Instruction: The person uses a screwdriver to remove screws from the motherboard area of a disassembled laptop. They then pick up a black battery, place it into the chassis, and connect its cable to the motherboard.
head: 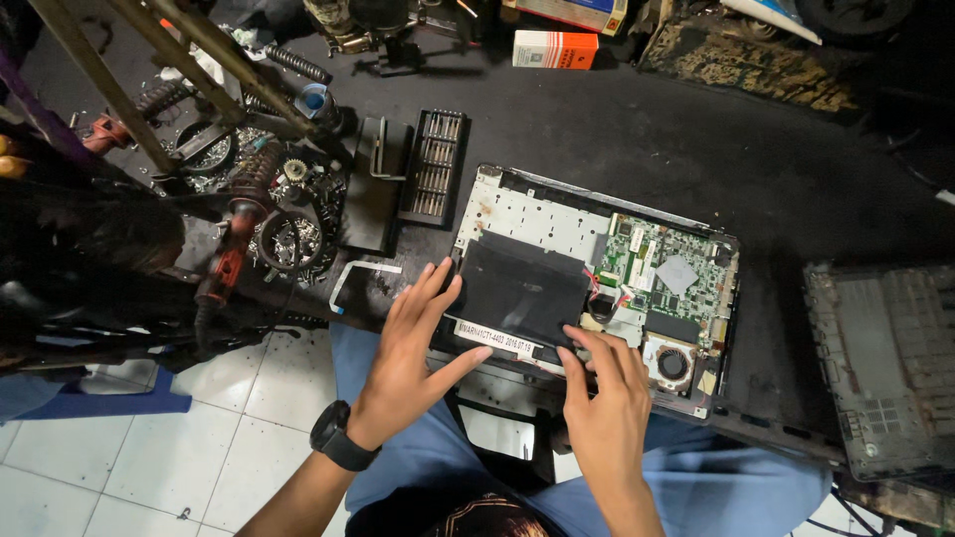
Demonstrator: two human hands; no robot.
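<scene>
An opened laptop base (517,204) lies on the dark workbench, its green circuit board (671,273) and round fan (673,363) exposed. A flat black battery pack (517,283) sits in its left half. My left hand (413,343), with a black watch on the wrist, rests on the battery's left edge, fingers spread, thumb along the near edge. My right hand (607,393) presses its fingertips on the battery's near right corner, beside the fan. Neither hand closes around anything.
A black screwdriver bit case (435,164) lies open left of the laptop. Springs, gears and metal parts (284,214) pile up at the far left. A removed laptop cover (885,358) lies at the right. Small boxes (555,48) stand at the back.
</scene>
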